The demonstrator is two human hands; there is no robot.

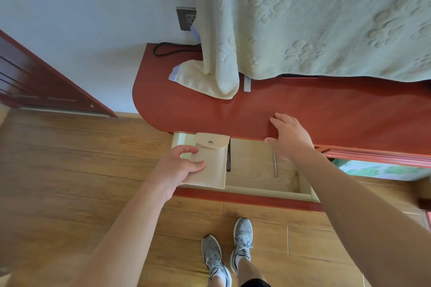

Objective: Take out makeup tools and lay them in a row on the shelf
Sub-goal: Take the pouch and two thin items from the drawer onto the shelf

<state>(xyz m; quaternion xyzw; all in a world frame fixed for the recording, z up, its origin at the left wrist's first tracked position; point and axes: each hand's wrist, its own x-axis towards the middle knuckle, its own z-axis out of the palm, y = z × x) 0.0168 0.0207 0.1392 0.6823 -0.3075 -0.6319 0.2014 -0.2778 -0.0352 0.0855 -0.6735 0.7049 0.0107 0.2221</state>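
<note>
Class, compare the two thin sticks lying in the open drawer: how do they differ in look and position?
The dark stick is blackish brown; the light stick is pale pinkish.
The dark stick lies beside the beige pouch held by the left hand; the light stick lies near the right hand.
Both are slim and lie on the drawer floor, pointing front to back.

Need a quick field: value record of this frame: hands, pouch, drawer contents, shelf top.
left hand: gripping the beige pouch at its left edge, over the open drawer
right hand: open, flat on the front edge of the red shelf, holding nothing
pouch: flap closed, snap button visible
drawer: pulled out; dark slim tool beside the pouch, pinkish slim tool lying further right
shelf top: no makeup tools laid out yet; towel draped onto its back left, black cable near the wall
wall: socket above the shelf
</note>
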